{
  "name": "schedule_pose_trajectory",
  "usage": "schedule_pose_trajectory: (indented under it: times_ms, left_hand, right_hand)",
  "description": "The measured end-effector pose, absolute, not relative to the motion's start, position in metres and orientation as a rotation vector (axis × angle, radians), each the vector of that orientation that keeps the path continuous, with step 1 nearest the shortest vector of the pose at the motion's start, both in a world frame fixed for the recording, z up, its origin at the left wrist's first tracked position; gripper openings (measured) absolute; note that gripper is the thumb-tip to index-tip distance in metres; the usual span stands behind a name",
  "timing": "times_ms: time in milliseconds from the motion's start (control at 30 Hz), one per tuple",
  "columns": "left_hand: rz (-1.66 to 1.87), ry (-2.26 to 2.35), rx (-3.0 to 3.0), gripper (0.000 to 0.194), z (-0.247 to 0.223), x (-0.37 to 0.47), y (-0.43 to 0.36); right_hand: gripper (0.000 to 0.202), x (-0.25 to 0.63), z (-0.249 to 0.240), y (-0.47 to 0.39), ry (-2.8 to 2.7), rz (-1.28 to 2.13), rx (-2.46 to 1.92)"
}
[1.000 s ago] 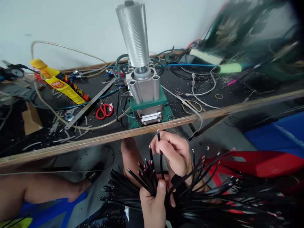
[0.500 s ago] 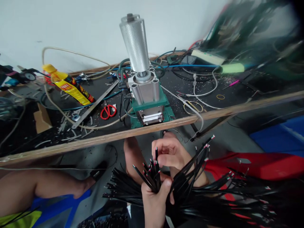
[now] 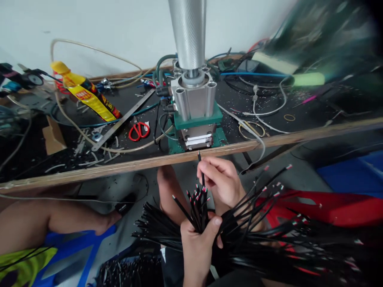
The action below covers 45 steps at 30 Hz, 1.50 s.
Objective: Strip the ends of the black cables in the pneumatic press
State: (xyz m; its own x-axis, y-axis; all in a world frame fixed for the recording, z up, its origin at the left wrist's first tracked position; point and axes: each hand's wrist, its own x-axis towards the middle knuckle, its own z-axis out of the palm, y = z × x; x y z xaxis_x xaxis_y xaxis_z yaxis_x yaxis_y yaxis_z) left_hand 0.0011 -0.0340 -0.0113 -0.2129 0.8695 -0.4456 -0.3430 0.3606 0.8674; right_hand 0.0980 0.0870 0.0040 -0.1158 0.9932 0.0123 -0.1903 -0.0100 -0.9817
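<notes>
Right hand (image 3: pixel 224 179), I see, pinches one black cable (image 3: pixel 200 158), its long axis running near to far toward the pneumatic press (image 3: pixel 196 97). Left hand (image 3: pixel 197 249), nearer, clasps the cable bundle (image 3: pixel 196 213).

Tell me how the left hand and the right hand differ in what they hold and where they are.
The left hand grips a bunch of black cables; the right hand pinches a single cable. The left hand is lower; the right hand is nearer the bench. Both are bare.
</notes>
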Motion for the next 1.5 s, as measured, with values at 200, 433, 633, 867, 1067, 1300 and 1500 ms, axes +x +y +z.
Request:
schedule_pose_trajectory:
  times_ms: [200,433,633,867,1067,1300,1500]
  left_hand:
    - [1.171,1.314,0.585,0.038,-0.011,-0.002,-0.023]
    - [1.163,1.231,0.661,0.030,-0.010,-0.007,-0.009]
    - [1.263,1.241,0.621,0.030,-0.016,-0.003,-0.010]
    - [1.278,1.221,0.609,0.026,-0.012,-0.005,-0.009]
    - [1.280,1.210,0.618,0.029,-0.016,-0.006,-0.011]
    - [1.287,1.259,0.640,0.032,-0.017,-0.007,-0.012]
    - [1.272,1.296,0.655,0.036,-0.016,-0.006,-0.012]
  right_hand:
    - [0.044,0.080,0.014,0.107,-1.058,1.385,-0.959]
    - [0.043,0.072,0.015,0.122,-1.055,1.292,-1.000]
    - [0.043,0.068,0.020,0.125,-0.977,1.285,-1.058]
    - [0.041,0.065,0.024,0.128,-0.923,1.316,-1.039]
    - [0.040,0.063,0.027,0.127,-0.913,1.299,-1.065]
    - [0.041,0.062,0.024,0.128,-0.905,1.321,-1.046]
    - [0.041,0.062,0.024,0.128,-0.901,1.297,-1.061]
